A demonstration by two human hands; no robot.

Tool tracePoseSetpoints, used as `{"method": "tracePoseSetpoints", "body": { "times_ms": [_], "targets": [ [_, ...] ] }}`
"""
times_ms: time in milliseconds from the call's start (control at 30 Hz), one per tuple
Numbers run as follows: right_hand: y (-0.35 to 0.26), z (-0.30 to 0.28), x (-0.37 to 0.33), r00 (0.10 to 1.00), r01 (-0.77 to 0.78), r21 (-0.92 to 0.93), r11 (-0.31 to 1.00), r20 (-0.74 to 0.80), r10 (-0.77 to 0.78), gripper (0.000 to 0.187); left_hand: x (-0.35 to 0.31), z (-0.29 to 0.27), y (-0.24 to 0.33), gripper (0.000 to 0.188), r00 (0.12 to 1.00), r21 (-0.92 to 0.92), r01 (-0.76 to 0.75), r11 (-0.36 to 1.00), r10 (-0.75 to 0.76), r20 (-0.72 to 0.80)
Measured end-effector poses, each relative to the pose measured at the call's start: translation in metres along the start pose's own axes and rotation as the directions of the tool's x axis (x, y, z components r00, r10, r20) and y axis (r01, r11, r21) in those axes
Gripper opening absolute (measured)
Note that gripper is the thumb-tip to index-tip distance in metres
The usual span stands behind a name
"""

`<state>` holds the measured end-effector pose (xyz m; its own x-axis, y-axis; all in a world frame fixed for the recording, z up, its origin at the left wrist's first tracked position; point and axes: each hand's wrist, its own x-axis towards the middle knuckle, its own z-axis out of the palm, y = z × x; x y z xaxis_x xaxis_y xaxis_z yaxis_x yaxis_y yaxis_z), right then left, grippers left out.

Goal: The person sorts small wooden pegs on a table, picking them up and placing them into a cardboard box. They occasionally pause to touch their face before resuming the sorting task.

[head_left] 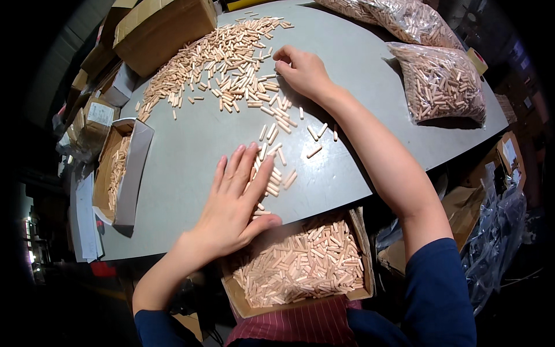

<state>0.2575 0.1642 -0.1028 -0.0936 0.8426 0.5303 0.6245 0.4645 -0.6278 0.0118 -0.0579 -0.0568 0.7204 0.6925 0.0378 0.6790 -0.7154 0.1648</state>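
Note:
Short wooden dowels [199, 55] lie in a loose heap across the far left of the grey table [173, 173], with a trail running toward the near edge. My left hand [234, 191] is spread flat beside the near dowels [273, 184], fingers extended and thumb out over the edge. Below it, a cardboard box [370, 272] is filled with many more dowels. At the right side of the heap, my right hand [306, 72] rests with its fingers curled in toward the thumb. Whatever may be between those fingertips is hidden.
Clear plastic bags of dowels [445, 87] sit at the table's right and back. A narrow open carton [133, 179] with some dowels stands at the left edge. Behind it are cardboard boxes [167, 32]. Crumpled plastic [491, 231] and cardboard lie at the lower right.

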Motion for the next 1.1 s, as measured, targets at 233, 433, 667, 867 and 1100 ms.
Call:
{"method": "tracePoseSetpoints", "body": {
  "times_ms": [233,433,667,867,1100],
  "targets": [
    [-0.006,-0.001,-0.002,1.0,-0.005,-0.028,1.0,0.028,0.006,0.034,-0.04,-0.001,-0.019,0.099,0.981,-0.057,0.179,0.982,-0.182,-0.061],
    [0.001,0.001,-0.002,1.0,0.024,-0.023,0.999,-0.015,-0.024,0.035,-0.032,-0.004,-0.008,0.104,0.985,0.048,0.172,0.984,-0.171,-0.013],
    [-0.011,-0.005,-0.003,1.0,0.018,-0.011,1.0,0.02,-0.018,0.034,-0.01,-0.001,0.005,0.103,0.997,0.056,0.066,0.996,-0.068,0.027],
    [-0.01,-0.006,-0.003,0.999,0.028,-0.003,1.0,0.027,-0.028,0.033,-0.008,-0.001,0.002,0.094,0.999,-0.001,0.034,0.999,-0.034,-0.025],
    [-0.012,-0.005,-0.004,1.0,-0.001,0.018,1.0,0.023,0.001,0.036,-0.028,-0.013,-0.046,0.073,0.874,-0.421,0.214,0.882,-0.365,-0.32]
  ]
}}
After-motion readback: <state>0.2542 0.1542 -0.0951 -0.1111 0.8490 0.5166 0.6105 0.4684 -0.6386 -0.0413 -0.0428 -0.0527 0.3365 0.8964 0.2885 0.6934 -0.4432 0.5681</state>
